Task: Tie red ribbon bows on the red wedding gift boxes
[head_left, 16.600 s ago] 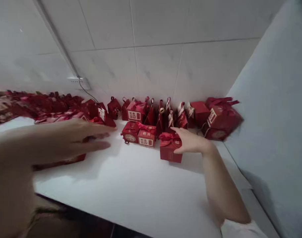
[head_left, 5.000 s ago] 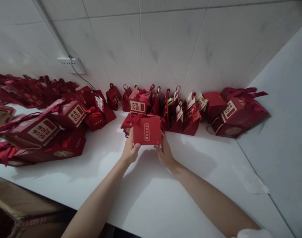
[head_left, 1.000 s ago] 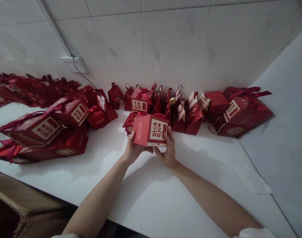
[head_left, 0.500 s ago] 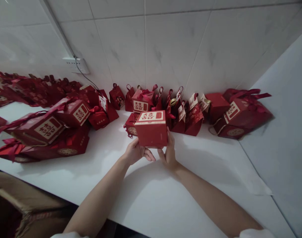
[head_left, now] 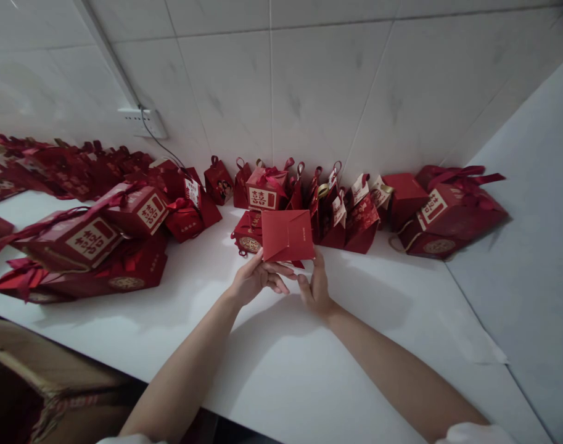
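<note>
Above the white table, a red gift box is held between my two hands. Its folded, overlapping-flap side with small gold print faces me. My left hand supports it from the lower left, thumb at the corner and fingers beneath. My right hand grips its lower right corner. Just behind the box sit a red box with a double-happiness label and a lower box with a round gold emblem. What lies on the box's far side is hidden.
Large ribboned boxes are stacked at the left, with more boxes at the right. Small looped gift boxes line the tiled wall. A wall socket has a cable. A cardboard carton stands below the table's left edge.
The gift box has turned in my hands: its labelled top and front face showed before, and now its folded flaps face me. My hands have shifted only slightly.
</note>
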`<action>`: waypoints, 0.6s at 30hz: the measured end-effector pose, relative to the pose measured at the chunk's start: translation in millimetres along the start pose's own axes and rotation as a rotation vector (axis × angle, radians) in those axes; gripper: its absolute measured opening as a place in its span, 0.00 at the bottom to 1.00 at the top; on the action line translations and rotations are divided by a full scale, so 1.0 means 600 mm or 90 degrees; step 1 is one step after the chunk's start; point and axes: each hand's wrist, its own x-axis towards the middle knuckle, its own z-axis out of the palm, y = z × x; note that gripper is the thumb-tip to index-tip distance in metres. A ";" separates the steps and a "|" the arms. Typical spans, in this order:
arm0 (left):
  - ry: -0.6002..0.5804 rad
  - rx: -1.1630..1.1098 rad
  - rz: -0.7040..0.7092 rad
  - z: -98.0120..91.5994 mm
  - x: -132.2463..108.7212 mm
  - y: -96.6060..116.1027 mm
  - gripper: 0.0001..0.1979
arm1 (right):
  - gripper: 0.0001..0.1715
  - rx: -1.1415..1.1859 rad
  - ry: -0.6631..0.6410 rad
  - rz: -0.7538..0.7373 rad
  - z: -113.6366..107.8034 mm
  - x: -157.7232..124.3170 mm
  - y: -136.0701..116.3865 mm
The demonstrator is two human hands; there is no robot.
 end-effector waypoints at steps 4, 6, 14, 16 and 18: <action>0.065 0.015 0.027 -0.001 0.000 0.005 0.33 | 0.40 0.047 0.032 -0.051 0.002 -0.006 0.004; 0.092 0.064 0.066 -0.004 -0.002 0.010 0.31 | 0.41 0.069 0.051 -0.076 0.006 -0.008 0.007; 0.260 0.150 0.304 -0.035 -0.018 0.029 0.16 | 0.40 0.060 -0.020 -0.103 0.010 -0.005 0.005; 0.269 0.153 0.334 -0.035 -0.019 0.034 0.19 | 0.39 0.062 -0.049 -0.109 0.011 -0.003 0.004; 0.269 0.176 0.359 -0.031 -0.017 0.038 0.20 | 0.39 0.066 -0.070 -0.120 0.011 -0.003 0.004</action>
